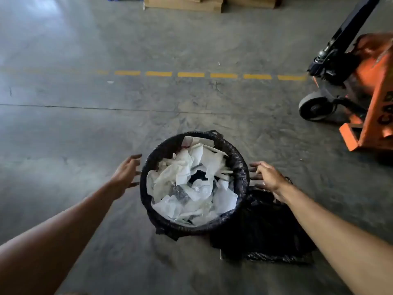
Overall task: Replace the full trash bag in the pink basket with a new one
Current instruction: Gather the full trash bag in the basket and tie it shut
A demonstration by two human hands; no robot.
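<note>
A: Nearest first: spare black bag (263, 228) flat on the floor, touching the basket's right side, under the right forearm.

B: Hands?

A: Left hand (125, 177) and right hand (266, 177) flank the full trash bag (241, 167), whose edge is folded over the rim. Both spread wide, empty, fingertips just beside the rim. Right looks slightly nearer.

B: Basket's pink?

A: Cannot tell; liner hides it. Beyond, orange pallet jack (361, 92), well apart.

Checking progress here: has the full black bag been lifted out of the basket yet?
No, the full black bag still lines the rim, packed with white trash, both hands open beside it.
</note>
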